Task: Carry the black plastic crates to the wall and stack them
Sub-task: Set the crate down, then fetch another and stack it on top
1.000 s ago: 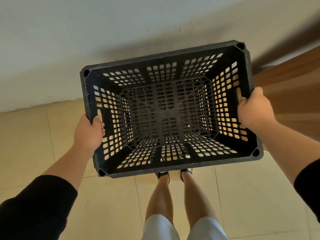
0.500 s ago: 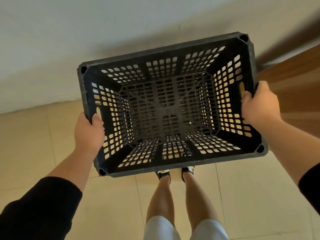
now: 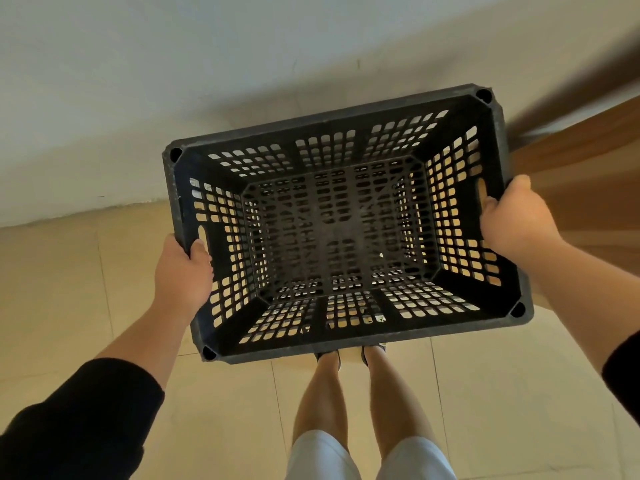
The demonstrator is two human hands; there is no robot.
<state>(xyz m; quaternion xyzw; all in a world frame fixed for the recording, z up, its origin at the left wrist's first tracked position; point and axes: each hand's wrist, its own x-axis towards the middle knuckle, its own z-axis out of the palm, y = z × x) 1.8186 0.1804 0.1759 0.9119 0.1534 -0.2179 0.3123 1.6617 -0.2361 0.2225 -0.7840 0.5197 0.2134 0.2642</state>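
A person looked straight down into a black crate (image 3: pixel 343 237) held out in front of them at about waist height. The crate was open at the top and had nothing inside; its slatted floor and perforated walls let the pale tiles (image 3: pixel 52 289) show through. No brand, label or readable writing appeared on it.

The left hand (image 3: pixel 183 271) was wrapped around the rim at the left end, thumb hooked over the edge beside a handle slot. The right hand (image 3: pixel 516 220) was closed around the rim at the right end, beside the matching slot. Both forearms were bare below black sleeves (image 3: pixel 79 417).

The crate hung above the floor, its far long side close to a white wall (image 3: pixel 173 81) that met the tiles just beyond it. A brown wooden panel (image 3: pixel 588 174) stood to the right, behind the right hand. Below the crate's near edge were the person's bare legs (image 3: pixel 346 393), white shorts (image 3: pixel 322 455) and dark shoes (image 3: pixel 329 356).
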